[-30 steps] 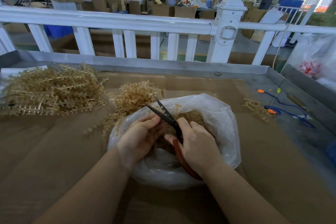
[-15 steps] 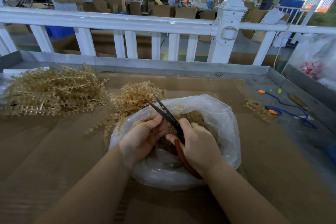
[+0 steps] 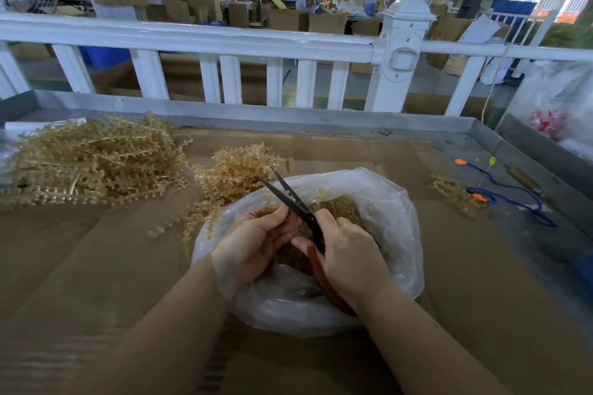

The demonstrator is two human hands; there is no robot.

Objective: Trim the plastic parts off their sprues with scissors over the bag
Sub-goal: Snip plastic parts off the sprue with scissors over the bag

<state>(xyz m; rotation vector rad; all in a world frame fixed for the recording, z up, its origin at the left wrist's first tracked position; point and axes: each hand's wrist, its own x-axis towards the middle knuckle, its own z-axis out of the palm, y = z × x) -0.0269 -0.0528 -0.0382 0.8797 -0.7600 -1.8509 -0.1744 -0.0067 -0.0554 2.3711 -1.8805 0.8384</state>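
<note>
Two sprue heaps [image 3: 93, 160] on cardboard-covered table [image 3: 96, 266], white railing [image 3: 192, 38] beyond.

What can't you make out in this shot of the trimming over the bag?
All in the head view:
- Sprue piece being cut: hidden inside the left hand.
- Scissors handles: mostly covered by the right hand.
- Single cut parts in the bag: too small.
- Items at the right table edge: blurred.
</note>
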